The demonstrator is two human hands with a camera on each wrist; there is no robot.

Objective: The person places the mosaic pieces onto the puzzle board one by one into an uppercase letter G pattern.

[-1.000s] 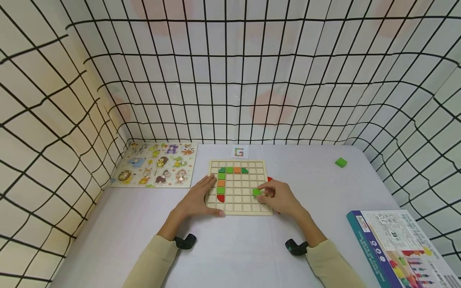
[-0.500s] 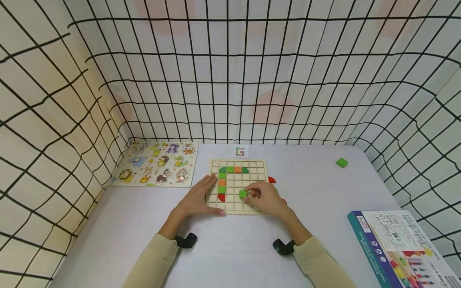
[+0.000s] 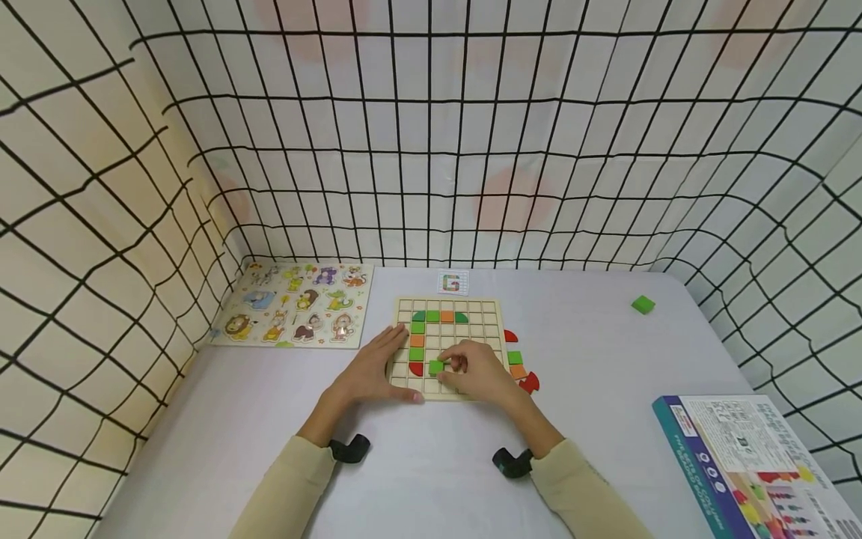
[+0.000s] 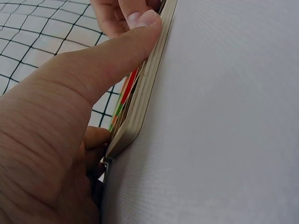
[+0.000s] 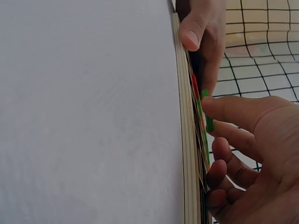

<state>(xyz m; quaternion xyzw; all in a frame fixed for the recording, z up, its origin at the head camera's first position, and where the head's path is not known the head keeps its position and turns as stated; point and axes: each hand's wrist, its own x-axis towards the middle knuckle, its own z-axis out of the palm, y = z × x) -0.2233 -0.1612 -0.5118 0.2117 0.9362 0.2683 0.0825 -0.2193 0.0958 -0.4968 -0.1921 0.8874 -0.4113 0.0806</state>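
Note:
In the head view, a wooden grid board (image 3: 481,311) lies flat on the table. Colored pieces sit in its cells: a top row of green and orange, a left column of green and orange squares, and a red quarter-circle (image 3: 416,369) below that column. My left hand (image 3: 367,374) rests along the board's left edge with fingers extended, its thumb at the front edge. Between thumb and index finger, my right hand (image 3: 480,372) pinches a green square block (image 3: 435,367), just right of the red piece. The right wrist view shows this green block (image 5: 209,119) tilted on edge over the board.
Behind the board lies a small card (image 3: 454,282) with a G pattern. Loose red, green and orange pieces (image 3: 517,371) lie by its right edge. A lone green block (image 3: 643,305) sits far right. An animal puzzle (image 3: 266,322) is at left, a box (image 3: 727,434) at right.
My right hand has carried the green block leftward across the board to beside the red quarter-circle, uncovering loose pieces at the right edge. My left hand stays in place.

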